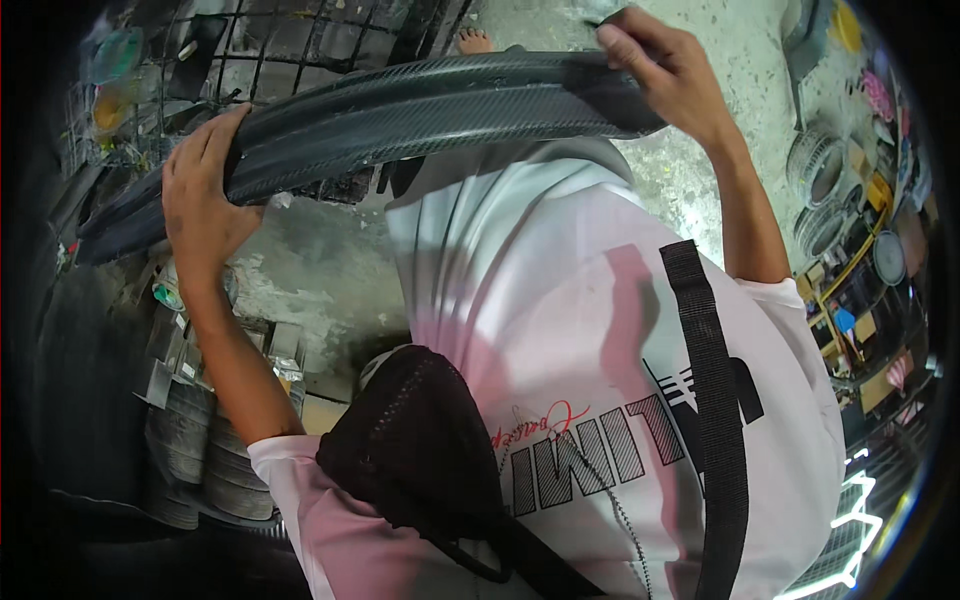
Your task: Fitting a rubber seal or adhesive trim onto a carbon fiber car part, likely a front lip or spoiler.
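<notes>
A long, curved black panel with a carbon-fibre weave and a lengthwise ridge stretches across the upper view. My left hand is wrapped over its left part, with the thumb at the near side. At the far right, my right hand is over the panel's end, casting a shadow on it. Its fingers are curled against the thumb, and a thin dark sliver shows by the fingertips. What it pinches is too small to make out. Whether this hand touches the panel is unclear.
A dark metal grid rack lies beyond the panel at left. Stacked tyres stand at lower left. More tyres and cluttered boxes line the right side. A black bag hangs on my chest. A bare foot shows beyond the panel.
</notes>
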Tool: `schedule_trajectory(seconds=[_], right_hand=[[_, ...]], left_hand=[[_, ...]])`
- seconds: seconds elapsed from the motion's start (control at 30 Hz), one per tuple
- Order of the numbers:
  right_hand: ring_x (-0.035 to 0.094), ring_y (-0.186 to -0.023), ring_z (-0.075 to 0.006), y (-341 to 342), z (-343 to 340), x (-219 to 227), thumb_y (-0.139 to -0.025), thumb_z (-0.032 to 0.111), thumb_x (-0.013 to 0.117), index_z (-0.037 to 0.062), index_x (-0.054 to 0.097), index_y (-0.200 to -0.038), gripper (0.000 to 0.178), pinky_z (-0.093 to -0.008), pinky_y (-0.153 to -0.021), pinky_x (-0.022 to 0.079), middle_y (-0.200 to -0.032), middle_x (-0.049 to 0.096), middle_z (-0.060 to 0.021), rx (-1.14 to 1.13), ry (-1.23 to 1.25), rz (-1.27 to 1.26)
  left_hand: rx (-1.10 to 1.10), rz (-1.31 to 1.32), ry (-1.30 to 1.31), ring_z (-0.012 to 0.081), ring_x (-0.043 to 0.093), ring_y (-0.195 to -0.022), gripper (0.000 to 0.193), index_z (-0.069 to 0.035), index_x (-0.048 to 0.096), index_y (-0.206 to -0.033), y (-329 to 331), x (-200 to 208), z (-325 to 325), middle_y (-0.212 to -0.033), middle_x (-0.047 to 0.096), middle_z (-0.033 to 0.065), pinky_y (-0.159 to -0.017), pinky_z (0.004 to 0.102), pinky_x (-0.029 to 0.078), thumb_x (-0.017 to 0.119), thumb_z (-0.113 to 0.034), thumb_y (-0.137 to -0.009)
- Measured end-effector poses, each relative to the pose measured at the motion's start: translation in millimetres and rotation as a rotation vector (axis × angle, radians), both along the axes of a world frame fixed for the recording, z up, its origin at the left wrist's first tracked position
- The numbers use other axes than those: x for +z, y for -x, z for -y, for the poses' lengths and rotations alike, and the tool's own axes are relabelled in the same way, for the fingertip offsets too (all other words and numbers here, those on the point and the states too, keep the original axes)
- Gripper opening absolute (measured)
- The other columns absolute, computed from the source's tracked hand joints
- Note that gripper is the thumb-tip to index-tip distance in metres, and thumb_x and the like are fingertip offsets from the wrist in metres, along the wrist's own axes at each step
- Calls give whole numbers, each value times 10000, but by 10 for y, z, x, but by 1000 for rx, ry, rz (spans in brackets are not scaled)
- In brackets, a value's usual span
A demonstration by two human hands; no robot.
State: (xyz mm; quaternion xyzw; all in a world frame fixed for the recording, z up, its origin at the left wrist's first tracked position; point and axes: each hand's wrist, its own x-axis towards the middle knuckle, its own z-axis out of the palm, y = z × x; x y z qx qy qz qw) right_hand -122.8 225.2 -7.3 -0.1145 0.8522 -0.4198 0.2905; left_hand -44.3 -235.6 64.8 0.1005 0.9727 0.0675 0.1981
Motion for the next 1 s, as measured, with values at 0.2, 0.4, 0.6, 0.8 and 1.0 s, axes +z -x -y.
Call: schedule_trajectory(seconds=[0.2,0.4,0.6,0.8,1.0], right_hand=[[538,-643,-223,-61,237,183,-1035,313,644,13,653,-965,308,-354,-636,443,-732,563,-111,278,-29,-13],[573,-694,-361,80,409,207,-1016,298,646,24,658,-940,285,-428,-648,449,-760,600,-167,369,-60,-140],[622,-692,-337,357,581,219,-1009,255,632,38,662,-921,237,-419,-636,489,-763,642,-152,582,-68,-280],[670,-701,-404,563,751,356,-942,224,639,37,670,-859,207,-488,-646,549,-738,664,-202,726,-68,-243],[666,-623,-376,593,844,385,-941,224,624,38,657,-768,257,-473,-581,548,-668,652,-185,834,-164,-374]], left_hand=[[-9,-4,-37,320,602,-1247,853,-204,610,-1402,97,47,-41,-1294,675,79,-1134,453,403,841,-62,-593],[-11,51,-7,316,607,-1247,826,-198,626,-1388,225,16,19,-1296,676,79,-1115,451,415,860,-93,-602],[6,109,-31,325,589,-1290,893,-223,618,-1408,260,-8,81,-1345,665,83,-1117,446,410,869,-28,-574],[-34,51,-61,317,625,-1217,798,-189,633,-1375,286,-10,79,-1282,677,78,-1087,442,428,871,-122,-616],[-18,104,-68,347,603,-1253,849,-195,622,-1397,304,-15,112,-1312,669,90,-1097,448,422,875,-43,-601]])
